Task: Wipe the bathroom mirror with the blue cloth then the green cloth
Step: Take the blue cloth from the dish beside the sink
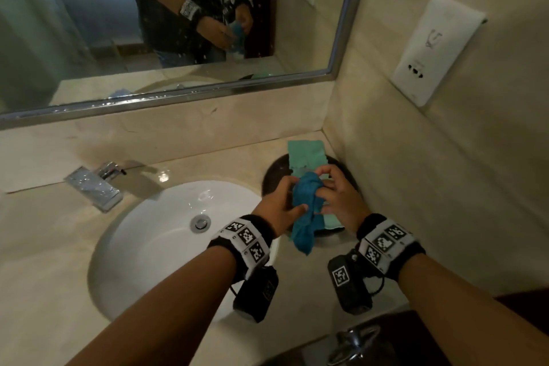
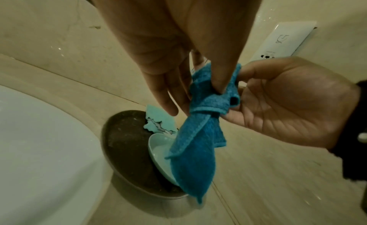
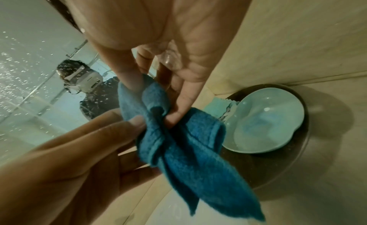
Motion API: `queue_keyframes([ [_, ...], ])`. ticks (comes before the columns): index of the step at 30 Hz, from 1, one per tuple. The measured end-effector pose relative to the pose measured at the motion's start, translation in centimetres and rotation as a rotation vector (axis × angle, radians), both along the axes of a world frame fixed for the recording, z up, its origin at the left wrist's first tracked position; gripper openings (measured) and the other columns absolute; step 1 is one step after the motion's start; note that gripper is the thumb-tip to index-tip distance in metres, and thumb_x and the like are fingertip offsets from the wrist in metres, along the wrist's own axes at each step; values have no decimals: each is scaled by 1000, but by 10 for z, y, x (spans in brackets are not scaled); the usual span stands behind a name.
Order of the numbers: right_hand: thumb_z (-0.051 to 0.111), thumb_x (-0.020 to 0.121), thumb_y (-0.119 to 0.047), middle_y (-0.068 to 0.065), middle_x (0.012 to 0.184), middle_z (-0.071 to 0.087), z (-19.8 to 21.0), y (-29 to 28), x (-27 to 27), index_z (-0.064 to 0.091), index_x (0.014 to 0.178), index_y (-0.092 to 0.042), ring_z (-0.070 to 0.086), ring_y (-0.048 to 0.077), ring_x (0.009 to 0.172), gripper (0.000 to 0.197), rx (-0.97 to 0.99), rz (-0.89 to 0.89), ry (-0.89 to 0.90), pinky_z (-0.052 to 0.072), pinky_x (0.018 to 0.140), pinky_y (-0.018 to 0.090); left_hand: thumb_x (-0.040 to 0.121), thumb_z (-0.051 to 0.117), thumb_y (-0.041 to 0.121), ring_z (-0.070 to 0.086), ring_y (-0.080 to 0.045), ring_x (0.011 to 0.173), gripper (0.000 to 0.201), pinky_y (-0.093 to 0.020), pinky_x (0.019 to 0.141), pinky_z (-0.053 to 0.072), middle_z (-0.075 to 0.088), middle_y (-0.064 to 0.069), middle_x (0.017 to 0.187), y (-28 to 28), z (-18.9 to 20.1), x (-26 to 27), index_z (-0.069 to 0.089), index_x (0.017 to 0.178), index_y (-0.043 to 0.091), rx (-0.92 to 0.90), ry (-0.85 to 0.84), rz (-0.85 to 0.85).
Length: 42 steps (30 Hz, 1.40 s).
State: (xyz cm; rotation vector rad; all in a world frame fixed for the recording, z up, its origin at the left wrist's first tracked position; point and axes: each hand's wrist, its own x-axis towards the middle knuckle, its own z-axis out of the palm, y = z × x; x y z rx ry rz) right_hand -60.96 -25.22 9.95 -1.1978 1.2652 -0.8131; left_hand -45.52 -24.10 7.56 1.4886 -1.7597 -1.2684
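Note:
Both my hands hold the bunched blue cloth (image 1: 306, 214) in the air over a dark round tray (image 1: 274, 171) at the right of the basin. My left hand (image 1: 297, 202) pinches the cloth's upper fold between thumb and fingers (image 2: 218, 80). From the other side my right hand (image 1: 323, 184) grips the same bunch, its fingers (image 3: 178, 112) curled into it. The cloth's tail (image 2: 190, 165) hangs down. Behind my hands, the green cloth (image 1: 306, 151) lies flat across the tray toward the wall corner. The mirror (image 1: 178, 24) above the counter is speckled with water drops.
A pale bowl (image 3: 266, 121) with a little liquid sits in the tray beside the green cloth (image 3: 216, 107). The white basin (image 1: 166, 232) and chrome tap (image 1: 95, 184) lie to the left. A white socket plate (image 1: 436, 47) is on the right wall.

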Motion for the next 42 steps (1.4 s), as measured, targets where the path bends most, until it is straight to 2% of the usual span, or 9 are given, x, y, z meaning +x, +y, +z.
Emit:
queue_keyframes([
  [4, 47, 92, 3, 7, 112, 52, 0, -6, -6, 50, 105, -18, 55, 20, 98, 26, 56, -28, -26, 52, 75, 29, 89, 58, 12, 64, -20, 90, 31, -37, 82, 53, 64, -4, 102, -21, -6, 1, 41, 114, 18, -44, -1, -12],
  [6, 47, 96, -9, 2, 116, 50, 1, -8, -8, 48, 111, -20, 54, 17, 102, 19, 106, -13, -9, 51, 74, 26, 89, 59, 12, 64, -21, 93, 34, -36, 82, 54, 64, -5, 105, -31, -9, 5, 41, 116, 19, -61, 21, -28],
  [10, 38, 99, -36, -6, 113, 55, -2, -18, -2, 45, 105, -27, 58, 19, 98, 13, 267, 1, -82, 51, 80, 38, 86, 61, 6, 63, -21, 91, 41, -32, 79, 53, 59, -4, 100, -48, -14, 5, 38, 116, 21, -108, 40, -73],
  [15, 47, 96, -10, 7, 107, 57, -13, -26, 0, 44, 98, -24, 63, 20, 90, 15, 160, -73, -3, 57, 68, 34, 81, 61, -2, 60, -18, 91, 46, -32, 80, 53, 55, -6, 109, -64, -26, 3, 41, 106, 31, -124, 53, -159],
  [18, 53, 91, -3, 7, 103, 52, -21, -25, -10, 45, 104, -25, 59, 17, 86, 27, 67, -114, 125, 53, 58, 23, 81, 66, 2, 57, -25, 105, 44, -38, 90, 50, 54, -9, 121, -65, -35, 0, 52, 119, 19, -135, -13, -212],
  [22, 62, 82, -7, -1, 102, 55, -29, -25, -31, 56, 115, -18, 53, 13, 90, 35, -164, -62, 567, 41, 70, 16, 80, 67, 7, 55, -25, 105, 41, -41, 93, 48, 51, -8, 119, -70, -51, -7, 54, 116, 20, -69, -41, -273],
  [25, 67, 76, -9, 4, 105, 54, -31, -25, -47, 61, 112, -16, 48, 11, 87, 37, -230, -93, 706, 33, 69, 9, 76, 65, 30, 54, -24, 112, 38, -44, 96, 46, 53, -6, 121, -76, -73, -13, 52, 112, 29, 23, -130, -223],
  [31, 65, 78, -11, 9, 108, 52, -46, -28, -82, 61, 114, -14, 54, 21, 94, 36, -237, -161, 799, 36, 80, 20, 86, 63, 25, 51, -34, 117, 49, -40, 100, 42, 41, -14, 133, -87, -98, -26, 45, 131, 17, 173, -414, -108],
  [42, 64, 81, -13, 9, 109, 53, -82, -36, -102, 61, 114, -15, 55, 21, 93, 34, -199, -209, 797, 34, 76, 17, 88, 59, 12, 55, -33, 108, 43, -33, 88, 43, 57, -16, 118, -103, -130, -46, 43, 127, 14, 271, -376, 83],
])
